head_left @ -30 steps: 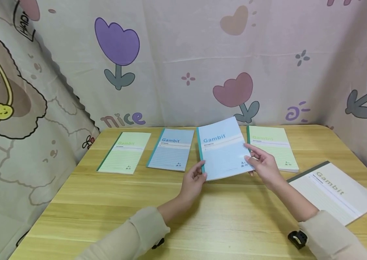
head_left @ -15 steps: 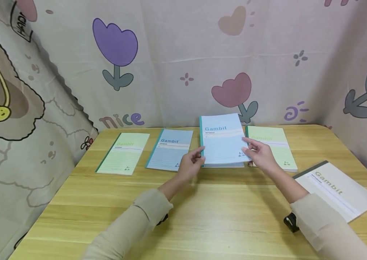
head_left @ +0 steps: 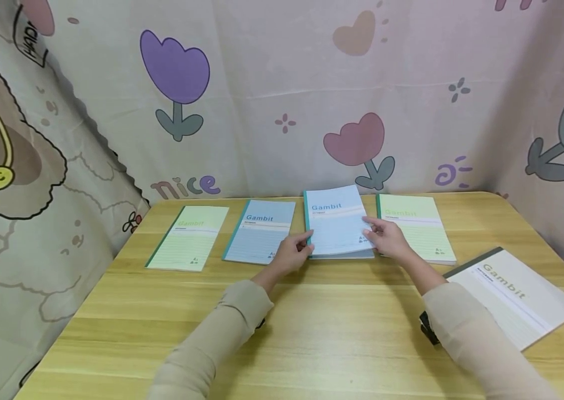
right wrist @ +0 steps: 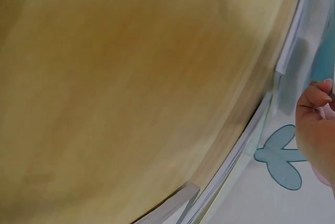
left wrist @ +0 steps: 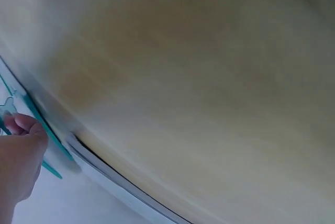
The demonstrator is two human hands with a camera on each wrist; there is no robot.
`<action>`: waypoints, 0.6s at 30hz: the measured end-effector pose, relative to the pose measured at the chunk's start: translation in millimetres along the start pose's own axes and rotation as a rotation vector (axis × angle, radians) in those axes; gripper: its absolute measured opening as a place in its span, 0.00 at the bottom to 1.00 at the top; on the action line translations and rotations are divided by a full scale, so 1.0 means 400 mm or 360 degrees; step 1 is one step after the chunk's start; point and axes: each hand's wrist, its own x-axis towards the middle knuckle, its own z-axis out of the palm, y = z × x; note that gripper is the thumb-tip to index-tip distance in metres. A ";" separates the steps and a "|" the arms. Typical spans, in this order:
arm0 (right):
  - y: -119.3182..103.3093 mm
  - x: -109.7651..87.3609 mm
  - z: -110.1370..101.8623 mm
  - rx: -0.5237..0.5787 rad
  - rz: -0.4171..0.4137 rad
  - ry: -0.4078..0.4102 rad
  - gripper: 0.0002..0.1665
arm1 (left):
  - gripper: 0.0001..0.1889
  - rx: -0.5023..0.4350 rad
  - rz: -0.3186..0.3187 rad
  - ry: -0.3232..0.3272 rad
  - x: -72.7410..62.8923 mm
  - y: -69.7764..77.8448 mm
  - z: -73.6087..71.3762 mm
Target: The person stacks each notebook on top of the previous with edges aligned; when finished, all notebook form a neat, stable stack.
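A light blue Gambit notebook (head_left: 334,222) with a teal spine is held between both hands in the head view, slightly tilted over the back of the table. Its lower left edge is pinched by my left hand (head_left: 292,253), and my right hand (head_left: 388,239) pinches its lower right edge, thumb on the cover. Beneath it shows the bottom strip of another blue notebook (head_left: 352,256), mostly hidden. In the left wrist view, the left hand (left wrist: 23,156) has its fingertips at a teal spine. Only part of the right hand (right wrist: 315,124) enters the right wrist view.
Left of the hands lie another blue notebook (head_left: 261,239) and a green notebook (head_left: 189,239). A second green notebook (head_left: 419,239) lies to the right, partly behind the right hand. A larger pale notebook (head_left: 522,294) sits angled near the right. A printed curtain (head_left: 261,83) hangs behind the table.
Both hands have carried the blue notebook back, away from the body, then lowered it over the other blue notebook, whose bottom strip now shows. The remaining notebooks stay in place.
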 end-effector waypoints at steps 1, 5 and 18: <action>0.002 0.002 0.003 -0.0026 0.0008 -0.0011 0.26 | 0.22 0.0027 -0.0001 -0.0006 0.003 -0.003 0.001; 0.007 0.009 0.011 -0.0123 0.0031 -0.0037 0.25 | 0.23 0.0110 -0.0010 -0.0037 0.012 -0.007 0.004; 0.007 0.018 0.029 -0.0332 0.0032 -0.0164 0.25 | 0.24 0.0430 0.0017 -0.0174 0.027 0.007 0.010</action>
